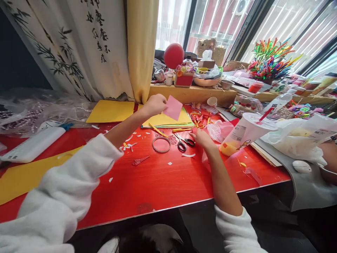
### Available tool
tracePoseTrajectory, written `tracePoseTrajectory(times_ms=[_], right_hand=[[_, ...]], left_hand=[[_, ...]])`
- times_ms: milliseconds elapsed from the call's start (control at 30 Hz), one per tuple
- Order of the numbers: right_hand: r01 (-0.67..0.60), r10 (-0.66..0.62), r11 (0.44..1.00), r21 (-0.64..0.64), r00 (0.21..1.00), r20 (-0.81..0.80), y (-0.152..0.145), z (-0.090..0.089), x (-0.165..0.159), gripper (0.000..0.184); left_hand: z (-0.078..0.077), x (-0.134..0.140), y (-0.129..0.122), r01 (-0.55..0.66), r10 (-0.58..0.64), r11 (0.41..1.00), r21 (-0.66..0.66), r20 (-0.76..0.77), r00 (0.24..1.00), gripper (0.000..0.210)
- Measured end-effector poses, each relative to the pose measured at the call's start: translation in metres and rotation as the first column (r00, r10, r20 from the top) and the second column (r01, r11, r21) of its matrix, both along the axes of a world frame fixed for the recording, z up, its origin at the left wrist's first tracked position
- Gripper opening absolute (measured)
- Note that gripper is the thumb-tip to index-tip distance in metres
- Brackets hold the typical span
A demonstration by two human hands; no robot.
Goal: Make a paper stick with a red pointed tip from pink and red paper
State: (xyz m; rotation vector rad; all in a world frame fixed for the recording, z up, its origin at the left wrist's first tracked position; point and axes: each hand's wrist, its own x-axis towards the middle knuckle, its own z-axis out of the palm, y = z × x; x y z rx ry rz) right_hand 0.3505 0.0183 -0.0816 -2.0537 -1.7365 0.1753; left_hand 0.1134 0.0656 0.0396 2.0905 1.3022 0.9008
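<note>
My left hand (156, 104) pinches a square of pink paper (173, 108) by its left edge, above a stack of yellow paper (155, 120). Farther right and lower, my right hand (202, 138) is closed at the fingertips beside the scissors (185, 141); a bit of red shows at the fingers, too small to name. The scissors lie on the red table (163, 186) with black handles toward me. Left of them rests a round metal ring (161, 144). Yellow strips (158, 130) lie just behind the ring.
A tilted plastic cup with a red straw (237, 135) stands right of my right hand. White paper scraps (129, 146) lie on the table. Yellow sheets (34, 170) cover its left side. A crowded windowsill holds a red balloon (174, 56). Another person's arm (331, 160) shows at the right edge.
</note>
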Motion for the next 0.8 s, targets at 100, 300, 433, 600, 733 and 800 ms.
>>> tracePoseTrajectory(times_ms=[100, 300, 433, 600, 733, 800], right_hand=[[-0.049, 0.060, 0.990, 0.134, 0.995, -0.076, -0.007, 0.021, -0.011, 0.052], [-0.475, 0.387, 0.864, 0.164, 0.420, -0.821, -0.038, 0.038, -0.102, 0.050], [-0.619, 0.320, 0.774, 0.131, 0.204, -0.925, -0.054, 0.040, -0.141, 0.026], [-0.700, 0.375, 0.708, 0.096, 0.256, -0.891, -0.058, 0.062, -0.150, 0.020], [-0.641, 0.370, 0.737, 0.215, 0.116, -0.922, -0.060, 0.062, -0.164, 0.034], [-0.616, 0.363, 0.749, 0.244, 0.073, -0.929, -0.062, 0.054, -0.171, 0.034]], left_hand=[[-0.018, -0.038, -0.030, 0.035, -0.018, 0.991, -0.127, 0.133, 0.991, 0.010], [-0.058, -0.085, -0.086, 0.092, 0.058, 0.953, -0.289, 0.473, 0.879, 0.025], [-0.068, -0.107, -0.109, 0.130, 0.041, 0.939, -0.319, 0.479, 0.877, 0.037], [-0.068, -0.123, -0.120, 0.126, 0.063, 0.935, -0.330, 0.506, 0.860, 0.050], [-0.074, -0.122, -0.124, 0.064, 0.119, 0.965, -0.255, 0.640, 0.759, 0.051], [-0.080, -0.120, -0.127, -0.008, 0.168, 0.973, -0.231, 0.681, 0.713, 0.053]])
